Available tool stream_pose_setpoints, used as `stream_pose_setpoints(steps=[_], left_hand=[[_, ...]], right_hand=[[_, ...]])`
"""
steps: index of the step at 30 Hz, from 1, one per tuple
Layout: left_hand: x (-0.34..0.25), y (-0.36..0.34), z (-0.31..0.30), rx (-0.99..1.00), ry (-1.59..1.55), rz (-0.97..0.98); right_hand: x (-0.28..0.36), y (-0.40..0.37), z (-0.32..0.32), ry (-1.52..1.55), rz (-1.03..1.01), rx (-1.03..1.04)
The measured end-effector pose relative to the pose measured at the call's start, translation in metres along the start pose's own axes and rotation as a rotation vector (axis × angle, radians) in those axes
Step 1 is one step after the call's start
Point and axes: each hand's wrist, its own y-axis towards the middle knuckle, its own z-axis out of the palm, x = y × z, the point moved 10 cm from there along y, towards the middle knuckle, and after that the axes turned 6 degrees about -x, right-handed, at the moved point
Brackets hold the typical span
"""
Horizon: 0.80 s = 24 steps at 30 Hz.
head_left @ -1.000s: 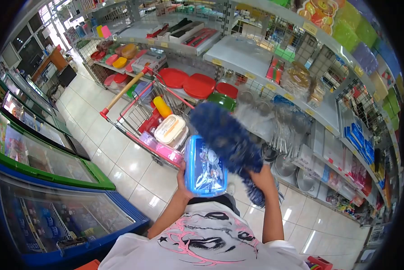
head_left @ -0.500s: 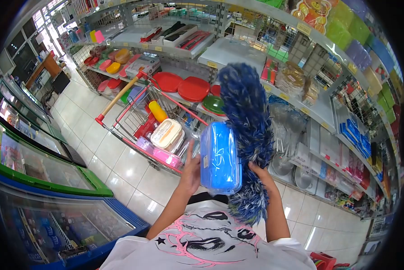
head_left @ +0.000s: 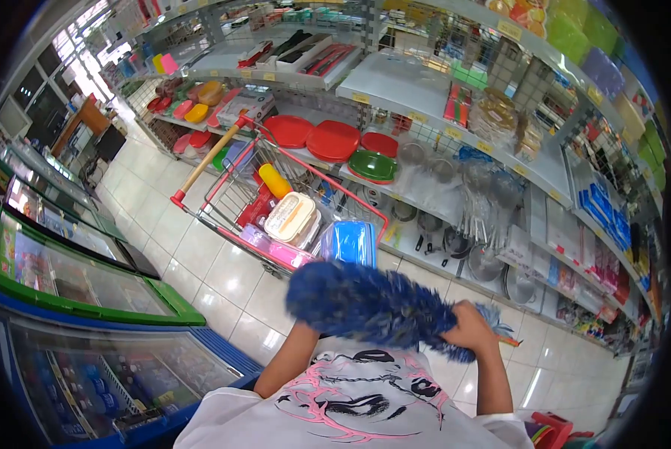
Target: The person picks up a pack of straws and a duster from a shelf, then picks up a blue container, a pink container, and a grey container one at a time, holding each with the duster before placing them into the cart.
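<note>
My right hand (head_left: pixel 472 329) is closed around a fluffy blue duster (head_left: pixel 369 303), which lies sideways in front of my shirt. The duster hides the fingers of my left hand; only the left forearm (head_left: pixel 287 361) shows below it. Just beyond the duster, a blue plastic-wrapped container (head_left: pixel 350 241) sits at the near end of the shopping cart (head_left: pixel 231 241). Beside it in the cart are a cream-lidded box (head_left: pixel 292 217), a yellow item (head_left: pixel 274 181) and pink packages (head_left: pixel 289 254).
Shelves ahead carry red trays (head_left: pixel 332 141), a green dish (head_left: pixel 372 166) and metal strainers (head_left: pixel 486 263). On the left stand glass-topped freezers (head_left: pixel 89 280). White floor tiles (head_left: pixel 219 273) lie between the freezers and the cart.
The blue container has gone from beside my left hand into the cart. The duster has swung from upright to sideways, now covering my left hand.
</note>
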Motion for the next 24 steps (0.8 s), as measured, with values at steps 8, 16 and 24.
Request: stream_pose_setpoints(steps=[8, 16, 24], left_hand=[[-0.049, -0.005, 0.045, 0.006, -1.380, -0.819], [-0.039, -0.015, 0.034, -0.090, -1.354, -0.808], [-0.045, -0.014, 0.034, -0.033, -1.317, -0.795]], right_hand=[[-0.030, 0.017, -0.057, 0.671, 0.151, -0.661], [0.028, 0.003, -0.013, 0.178, -0.230, -0.207], [-0.012, 0.041, -0.048, 0.640, 0.032, -0.546]])
